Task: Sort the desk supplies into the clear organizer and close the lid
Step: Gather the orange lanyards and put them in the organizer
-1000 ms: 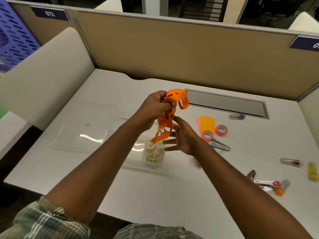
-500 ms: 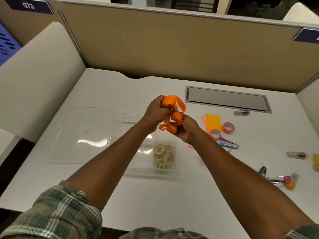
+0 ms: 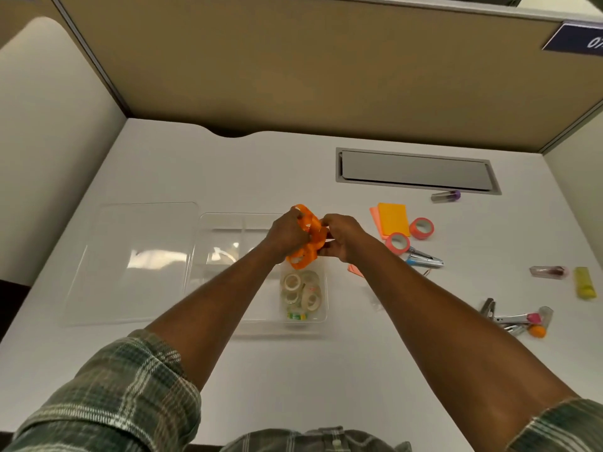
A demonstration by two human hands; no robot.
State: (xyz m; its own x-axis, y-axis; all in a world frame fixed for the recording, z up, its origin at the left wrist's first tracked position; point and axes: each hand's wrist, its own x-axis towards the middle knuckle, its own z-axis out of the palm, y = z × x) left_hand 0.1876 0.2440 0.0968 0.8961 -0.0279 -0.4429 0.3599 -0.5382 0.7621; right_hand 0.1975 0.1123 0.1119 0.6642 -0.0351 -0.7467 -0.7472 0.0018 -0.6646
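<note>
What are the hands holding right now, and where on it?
An orange lanyard, gathered in loops: left hand grips its left side, right hand its right.

Clear organizer (image 3: 239,215): left compartments open from above, near-right one packed with tape rolls (image 3: 301,290). Left hand (image 3: 287,234) and right hand (image 3: 342,239), bunching orange lanyard (image 3: 310,252), block its far-right part. Lid (image 3: 130,262) flat just left.

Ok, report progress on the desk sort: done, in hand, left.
Done: clear tape rolls sit in the organizer's near right compartment. In hand: the left hand and right hand both grip the bunched orange strap above it. Left: sticky notes, pink tape rolls, blue tool and small tubes lie on the desk at right; the lid lies flat left of the organizer, not on.
</note>
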